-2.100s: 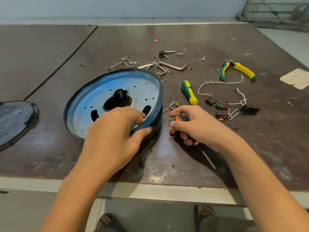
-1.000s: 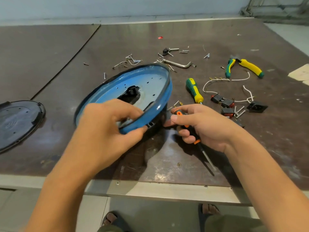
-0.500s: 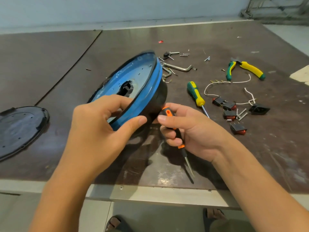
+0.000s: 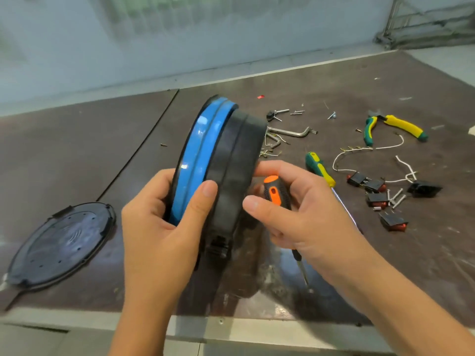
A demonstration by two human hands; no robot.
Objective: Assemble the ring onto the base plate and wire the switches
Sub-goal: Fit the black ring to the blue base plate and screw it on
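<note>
Blue base plate (image 4: 200, 155) with the black ring (image 4: 239, 160) against its far face, the pair held up on edge above the near side of the bench (image 4: 77, 150), rims toward the person. Left grip (image 4: 164, 227) is closed round the blue rim, thumb laid across it and reaching the ring's edge. Right grip (image 4: 295, 214) is wrapped on an orange-and-black screwdriver (image 4: 276, 192), shaft pointing down, while its thumb and forefinger touch the ring's outer side. This looks like the ring-to-plate step: checking the seating or hunting for a fixing point. Whether any screws are in cannot be told from here. The next move likely calls for freeing the driver tip and bringing it square to a screw hole, plate held steady. Wiring looks untouched. To the right on the bench lie four red-and-black rocker switches (image 4: 376, 199), one black socket (image 4: 424, 188) and a loose white wire (image 4: 370, 149). Also one green-and-yellow screwdriver (image 4: 318, 169), so two drivers in all, one pair of pliers (image 4: 395, 127), one hex key (image 4: 290, 132), and scattered screws (image 4: 295, 113) too small to count. One black round cover (image 4: 59, 245) lies flat, well to the left.
</note>
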